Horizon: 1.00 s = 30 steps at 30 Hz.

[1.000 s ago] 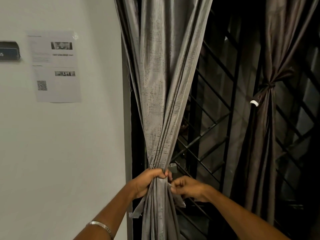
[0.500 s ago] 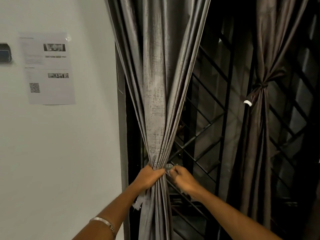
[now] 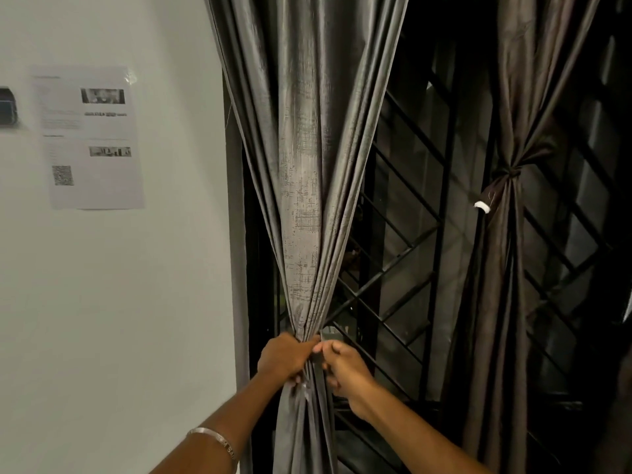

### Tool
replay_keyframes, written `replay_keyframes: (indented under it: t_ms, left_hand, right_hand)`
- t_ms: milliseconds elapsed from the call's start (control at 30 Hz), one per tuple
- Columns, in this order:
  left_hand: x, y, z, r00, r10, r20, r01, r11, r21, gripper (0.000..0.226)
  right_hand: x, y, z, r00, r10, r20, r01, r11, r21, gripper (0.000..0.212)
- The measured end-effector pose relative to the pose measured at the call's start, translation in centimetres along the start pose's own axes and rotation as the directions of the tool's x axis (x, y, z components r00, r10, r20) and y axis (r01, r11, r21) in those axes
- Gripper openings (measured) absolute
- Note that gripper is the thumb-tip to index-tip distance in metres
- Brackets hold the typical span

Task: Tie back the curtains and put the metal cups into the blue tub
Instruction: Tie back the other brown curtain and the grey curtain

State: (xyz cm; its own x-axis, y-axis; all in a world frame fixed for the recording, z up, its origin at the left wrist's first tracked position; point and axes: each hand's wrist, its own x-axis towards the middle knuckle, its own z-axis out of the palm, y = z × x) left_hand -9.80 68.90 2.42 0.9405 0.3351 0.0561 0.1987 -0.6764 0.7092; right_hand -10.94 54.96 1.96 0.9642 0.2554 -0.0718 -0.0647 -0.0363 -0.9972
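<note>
Both hands' grip on gathered curtain

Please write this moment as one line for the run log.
step: tie left curtain | left hand: grips gathered curtain | right hand: pinches tie | right curtain: tied | cups, tub: not in view

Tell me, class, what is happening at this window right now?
A person is tying back the near curtain. The left hand grips the gathered fabric, while the right hand pinches the tie at the same spot beside it. The far curtain is already tied. Behind both is a black window grille. No cups or tub are in view.
</note>
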Motion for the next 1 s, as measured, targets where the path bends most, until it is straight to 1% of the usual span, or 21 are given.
replay_keyframes:
  t_ms: [33,100,167,200,267,333,367,400,433,467,500,567,600,633,700,733,800,833,900,933,1000]
  left_hand:
    - [-0.1,0.1,0.0,1.000,-0.015,0.028,0.016,0.998,-0.065,0.061]
    - [-0.2,0.1,0.0,0.997,-0.036,0.065,0.047,0.983,-0.180,0.057]
    - [-0.3,0.1,-0.2,0.998,-0.033,0.061,0.046,0.975,-0.220,0.058]
    - [-0.3,0.1,-0.2,0.998,-0.034,0.059,0.047,0.970,-0.238,0.057]
    - [-0.1,0.0,-0.2,0.996,-0.052,0.075,0.070,0.962,-0.263,0.057]
    - [-0.1,0.1,-0.3,0.994,-0.067,0.085,0.087,0.959,-0.270,0.058]
    - [-0.1,0.0,-0.2,0.993,-0.071,0.092,0.094,0.958,-0.270,0.059]
    - [-0.1,0.0,-0.1,0.992,-0.074,0.104,0.100,0.957,-0.271,0.060]
    - [-0.1,0.0,0.1,0.990,-0.081,0.116,0.109,0.958,-0.265,0.061]
    - [0.1,-0.2,0.3,0.990,-0.083,0.118,0.111,0.959,-0.260,0.063]
    - [0.3,-0.3,0.4,0.991,-0.087,0.102,0.109,0.964,-0.241,0.066]
    - [0.8,-0.7,0.5,0.994,-0.109,0.026,0.112,0.973,-0.201,0.085]
    - [0.9,-0.8,0.5,0.994,-0.110,-0.001,0.108,0.973,-0.203,0.095]
    - [0.9,-0.8,0.6,0.996,-0.084,-0.010,0.079,0.968,-0.237,0.097]
    - [0.8,-0.6,0.7,0.999,0.033,-0.039,-0.045,0.932,-0.360,0.087]
    - [0.8,-0.4,0.7,0.994,0.097,-0.055,-0.111,0.901,-0.420,0.083]
    - [1.2,0.0,0.8,0.975,0.209,-0.080,-0.221,0.836,-0.502,0.088]
    - [1.6,0.2,0.7,0.968,0.238,-0.077,-0.243,0.822,-0.515,0.086]
    - [2.1,0.6,0.4,0.957,0.284,-0.063,-0.277,0.827,-0.488,0.069]
    - [2.1,0.6,0.3,0.954,0.292,-0.065,-0.288,0.837,-0.465,0.064]
    - [2.5,0.2,0.5,0.962,0.267,-0.059,-0.263,0.844,-0.467,0.060]
  right_hand:
    - [0.1,0.2,0.2,0.999,-0.039,-0.016,0.038,0.996,-0.086,0.025]
    - [0.2,0.4,0.4,0.990,-0.144,0.011,0.141,0.948,-0.285,0.024]
    - [0.0,0.3,0.3,0.975,-0.216,0.051,0.215,0.862,-0.459,0.022]
    - [-0.2,0.1,0.3,0.972,-0.230,0.056,0.223,0.807,-0.546,0.025]
    - [-0.4,-0.1,0.1,0.959,-0.277,0.060,0.233,0.654,-0.720,0.037]
    - [-0.2,0.4,0.0,0.933,-0.347,0.099,0.258,0.447,-0.856,0.052]
    - [0.0,0.6,0.1,0.919,-0.371,0.136,0.273,0.349,-0.896,0.054]
    - [0.1,0.8,0.1,0.909,-0.379,0.172,0.286,0.269,-0.920,0.052]
    - [0.2,0.8,0.2,0.907,-0.371,0.200,0.292,0.211,-0.933,0.045]
    - [0.2,0.7,0.3,0.906,-0.360,0.221,0.299,0.176,-0.938,0.038]
    - [0.2,0.7,0.4,0.908,-0.349,0.230,0.300,0.160,-0.941,0.035]
    - [0.3,0.6,0.4,0.908,-0.351,0.229,0.296,0.151,-0.943,0.035]
    - [0.3,0.5,0.4,0.907,-0.356,0.226,0.293,0.146,-0.945,0.037]
    - [0.4,0.4,0.4,0.907,-0.355,0.228,0.293,0.142,-0.945,0.039]
    - [0.6,0.2,0.4,0.908,-0.341,0.243,0.310,0.156,-0.938,0.041]
    - [0.6,0.0,0.4,0.911,-0.330,0.247,0.319,0.185,-0.930,0.043]
    - [0.6,-0.4,0.3,0.926,-0.295,0.235,0.317,0.275,-0.907,0.046]
    - [0.6,-0.6,0.2,0.937,-0.272,0.221,0.305,0.324,-0.895,0.047]
    - [0.6,-1.0,0.0,0.954,-0.230,0.191,0.272,0.403,-0.874,0.045]
    - [0.6,-1.1,-0.1,0.960,-0.219,0.176,0.257,0.427,-0.867,0.042]
    - [0.7,-1.4,-0.2,0.969,-0.198,0.148,0.226,0.469,-0.854,0.036]
